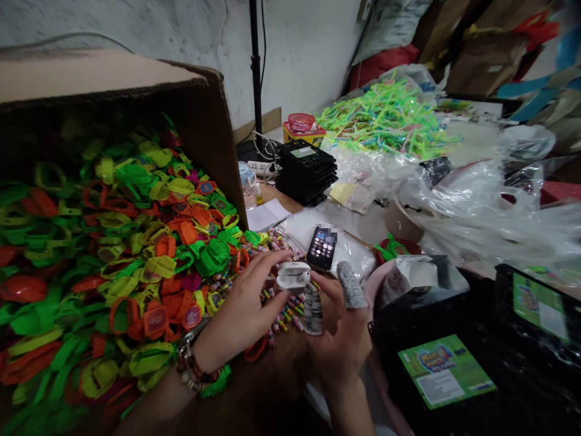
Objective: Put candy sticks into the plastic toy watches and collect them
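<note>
My left hand [247, 309], with beaded bracelets at the wrist, holds a small white earbud case [292, 282] between thumb and fingers. The case's lid is up. At its right end sits a white earbud [307, 276], pinched at the fingertips of my right hand [338, 333]. Grey knitted finger covers [351, 286] sit on two of the right hand's fingers. Just beyond the case, a phone [322, 247] with a lit screen lies on clear plastic bags [356, 251]. Small multicoloured bead-like sticks [284, 315] are scattered beneath the hands.
At left, a cardboard box [222, 139] on its side spills green, orange and yellow toy watches [167, 266]. Black trays [305, 169] are stacked behind the phone; a labelled black tray [447, 369] stands at right. Bright green strips [381, 115] and clear plastic [481, 206] cover the back right.
</note>
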Tool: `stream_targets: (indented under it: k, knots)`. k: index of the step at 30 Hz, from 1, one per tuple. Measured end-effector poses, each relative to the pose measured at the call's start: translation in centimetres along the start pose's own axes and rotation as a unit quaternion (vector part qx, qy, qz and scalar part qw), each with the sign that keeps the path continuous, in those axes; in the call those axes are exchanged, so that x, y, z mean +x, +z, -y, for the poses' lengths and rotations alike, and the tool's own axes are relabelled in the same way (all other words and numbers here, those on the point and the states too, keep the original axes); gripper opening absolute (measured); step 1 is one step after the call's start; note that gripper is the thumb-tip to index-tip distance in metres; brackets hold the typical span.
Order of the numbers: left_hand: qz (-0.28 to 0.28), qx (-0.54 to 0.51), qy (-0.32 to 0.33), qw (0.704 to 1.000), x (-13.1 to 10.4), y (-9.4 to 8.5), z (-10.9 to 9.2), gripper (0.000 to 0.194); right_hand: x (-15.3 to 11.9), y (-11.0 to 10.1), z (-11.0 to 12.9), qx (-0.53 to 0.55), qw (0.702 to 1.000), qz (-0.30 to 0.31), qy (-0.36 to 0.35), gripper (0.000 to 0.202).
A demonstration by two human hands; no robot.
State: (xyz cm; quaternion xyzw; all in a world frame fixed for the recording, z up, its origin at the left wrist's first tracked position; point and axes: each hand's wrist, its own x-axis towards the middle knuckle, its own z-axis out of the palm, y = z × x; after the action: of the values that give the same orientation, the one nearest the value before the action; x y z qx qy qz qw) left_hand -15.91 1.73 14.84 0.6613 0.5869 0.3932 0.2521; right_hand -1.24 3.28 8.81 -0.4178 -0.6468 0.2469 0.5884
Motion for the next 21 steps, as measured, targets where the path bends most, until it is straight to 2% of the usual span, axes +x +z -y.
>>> stream_targets:
  k: [2, 7, 13, 15, 17, 19, 21]
  knots:
    - [-0.004, 0.023, 0.006, 1.0, -0.1, 0.2, 0.1, 0.048, 0.3, -0.2, 0.2, -0.04, 0.999, 0.011, -0.001, 0.048]
    - [-0.018, 0.056, 0.011, 0.998, -0.4, 0.4, 0.0, 0.052, 1.2, -0.6, 1.3, -0.04, 0.997, 0.044, 0.044, 0.037]
    - [-0.031, 0.054, 0.011, 0.998, -0.6, 0.5, -0.5, 0.051, 0.6, -1.0, 2.2, 0.036, 0.993, 0.048, 0.105, 0.032]
    - [-0.038, 0.046, 0.011, 0.998, -0.6, 0.6, -0.5, 0.05, 0.3, -1.0, 2.4, 0.057, 0.991, 0.031, 0.12, 0.033]
    - [-0.049, 0.032, 0.01, 0.998, -0.8, 0.6, -0.2, 0.046, 0.1, -1.0, 2.1, 0.068, 0.989, -0.011, 0.13, 0.037]
    - [-0.067, 0.003, 0.001, 0.998, -0.9, 0.6, 0.4, 0.04, 0.3, -0.7, 0.9, 0.064, 0.986, -0.055, 0.141, 0.038]
    - [-0.087, -0.039, -0.022, 0.995, -0.8, 0.6, 1.4, 0.034, 0.8, 0.0, -1.1, 0.011, 0.984, -0.072, 0.16, 0.035]
